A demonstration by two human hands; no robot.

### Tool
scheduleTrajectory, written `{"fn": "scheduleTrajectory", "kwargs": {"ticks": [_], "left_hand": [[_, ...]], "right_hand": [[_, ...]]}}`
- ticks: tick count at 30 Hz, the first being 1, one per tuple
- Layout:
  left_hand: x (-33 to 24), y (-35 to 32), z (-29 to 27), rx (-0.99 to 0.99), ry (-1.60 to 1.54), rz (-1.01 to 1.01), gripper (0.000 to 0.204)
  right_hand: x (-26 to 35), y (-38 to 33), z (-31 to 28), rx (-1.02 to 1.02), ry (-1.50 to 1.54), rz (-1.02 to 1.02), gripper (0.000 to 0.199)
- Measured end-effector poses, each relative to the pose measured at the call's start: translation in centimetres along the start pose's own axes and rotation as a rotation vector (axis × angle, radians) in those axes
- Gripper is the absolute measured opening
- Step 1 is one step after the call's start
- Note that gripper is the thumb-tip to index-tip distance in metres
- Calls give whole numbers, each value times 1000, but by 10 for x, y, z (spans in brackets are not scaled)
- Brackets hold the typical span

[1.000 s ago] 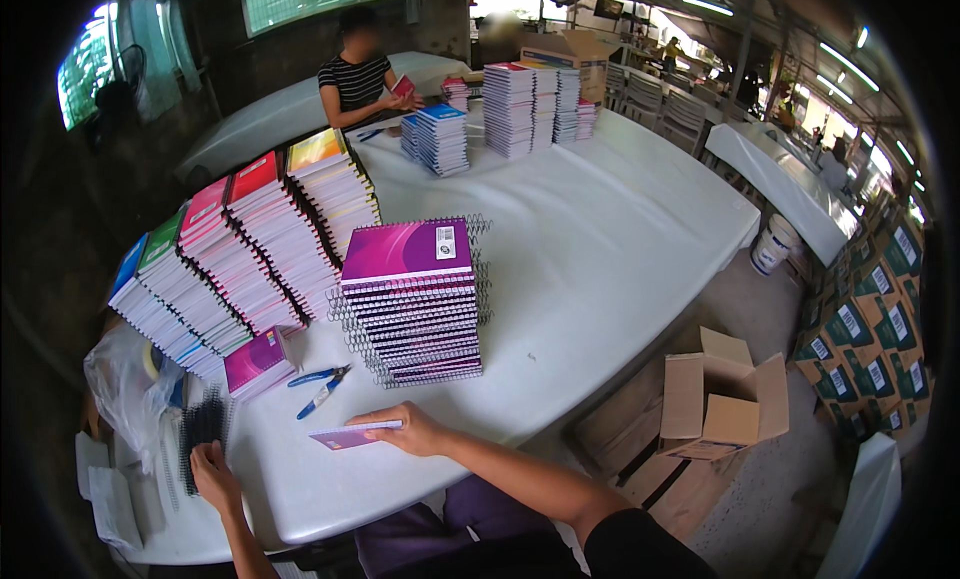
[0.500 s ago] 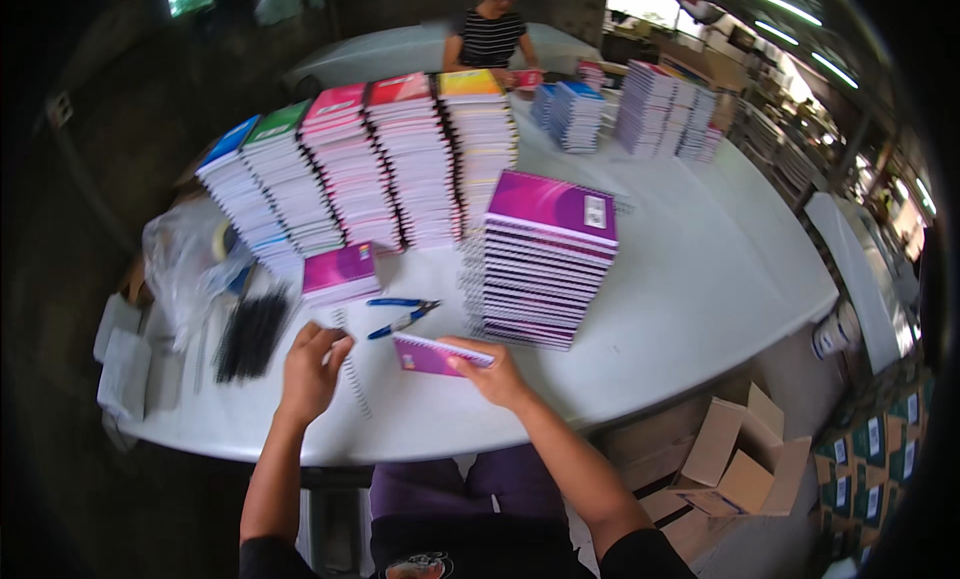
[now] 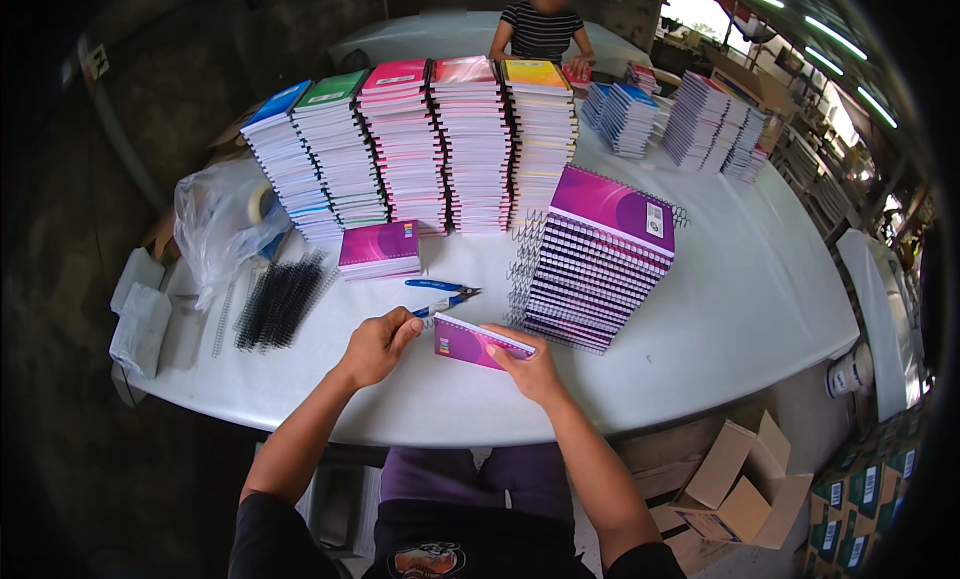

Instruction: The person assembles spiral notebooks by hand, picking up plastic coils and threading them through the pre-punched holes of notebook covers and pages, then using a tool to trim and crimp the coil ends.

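Observation:
My right hand (image 3: 527,364) grips a small purple notebook (image 3: 470,343) by its right end, thumb on the cover. A row of punched holes runs along its upper edge. Beside the notebook's left end, my left hand (image 3: 382,347) is closed in a pinch on a thin wire spiral binding coil (image 3: 428,322), mostly hidden by the fingers. Just beyond lie blue-handled pliers (image 3: 440,297). A short stack of purple notebooks (image 3: 380,249) sits behind them. To the right rises a tall stack of spiral-bound purple notebooks (image 3: 600,269), with coils sticking out on its left side.
Tall stacks of coloured notebooks (image 3: 400,149) line the back. Black spiral coils (image 3: 280,304) and a plastic bag (image 3: 215,219) lie to the left. More notebook stacks (image 3: 700,124) stand far right. A person (image 3: 543,34) sits opposite. An opened cardboard box (image 3: 745,479) rests below the table's right edge.
My left hand has moved right with the coil, up to the notebook's left end. The coil hung in plain sight before and is now mostly hidden. The whole view has shifted.

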State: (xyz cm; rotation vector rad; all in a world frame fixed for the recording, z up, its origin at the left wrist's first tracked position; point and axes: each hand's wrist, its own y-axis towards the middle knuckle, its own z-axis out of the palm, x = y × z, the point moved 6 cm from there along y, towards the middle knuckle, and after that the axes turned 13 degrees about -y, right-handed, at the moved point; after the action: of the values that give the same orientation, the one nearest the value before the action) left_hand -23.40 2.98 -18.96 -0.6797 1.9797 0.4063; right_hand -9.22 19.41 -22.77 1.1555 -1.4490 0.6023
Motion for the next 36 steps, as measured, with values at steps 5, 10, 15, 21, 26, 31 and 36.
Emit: {"fn": "scheduleTrajectory", "kwargs": {"ticks": [5, 10, 15, 21, 26, 31, 36], "left_hand": [[3, 7, -1, 73, -312, -309, 29], [-32, 15, -10, 90, -226, 171, 14], [-35, 18, -8, 217, 209, 396, 20], [-75, 7, 12, 21, 635, 763, 18], [-87, 9, 24, 133, 768, 607, 28], [-81, -2, 24, 416, 908, 428, 44], [-97, -19, 30, -196, 875, 642, 79]], "right_hand": [[1, -2, -2, 55, -57, -39, 28], [6, -3, -1, 69, -40, -58, 28], [5, -3, 9, 91, -73, -64, 28], [8, -9, 3, 83, -107, -125, 30], [8, -14, 3, 55, -113, -209, 33], [23, -14, 10, 177, -121, -143, 37], [41, -29, -2, 73, -138, -212, 39]]}}
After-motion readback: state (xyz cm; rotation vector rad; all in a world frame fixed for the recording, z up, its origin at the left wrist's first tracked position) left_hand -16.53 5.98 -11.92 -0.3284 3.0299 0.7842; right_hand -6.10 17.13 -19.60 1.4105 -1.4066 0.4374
